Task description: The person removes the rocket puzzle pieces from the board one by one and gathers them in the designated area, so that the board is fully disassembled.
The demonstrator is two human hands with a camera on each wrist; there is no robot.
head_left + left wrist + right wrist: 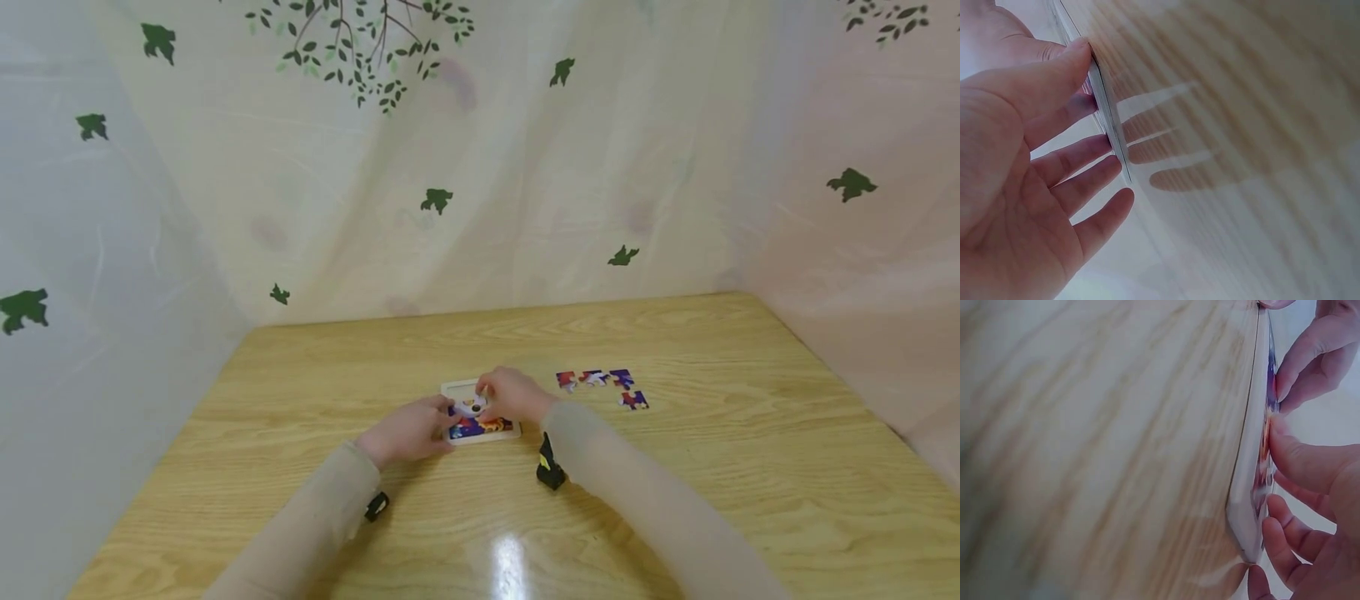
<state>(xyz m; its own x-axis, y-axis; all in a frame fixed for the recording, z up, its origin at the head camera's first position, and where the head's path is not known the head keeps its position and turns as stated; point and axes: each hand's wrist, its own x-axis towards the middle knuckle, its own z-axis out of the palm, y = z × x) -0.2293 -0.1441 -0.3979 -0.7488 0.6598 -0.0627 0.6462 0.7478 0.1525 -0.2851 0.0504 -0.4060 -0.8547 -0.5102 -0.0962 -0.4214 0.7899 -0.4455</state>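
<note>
A small jigsaw puzzle tray (pixel 514 432) with a pale rim lies on the table, its near part covered by colourful pieces and bare board showing at the far side. My left hand (pixel 408 431) touches the tray's left side, thumb at the near corner; in the left wrist view its fingers (pixel 1088 187) are nearly straight along the edge. Over the tray, my right hand (pixel 516 396) pinches a whitish puzzle piece (pixel 471 407) between thumb and forefinger. The right wrist view shows that thumb (pixel 1304 462) low at the picture surface; the piece itself is mostly hidden there.
Several loose puzzle pieces (pixel 594 378) lie to the right of the tray, one (pixel 634 400) a little nearer. The wooden table (pixel 720 467) reaches back to a pale curtain (pixel 525 200) with leaf prints. A dark strap device (pixel 551 467) hangs at the right wrist.
</note>
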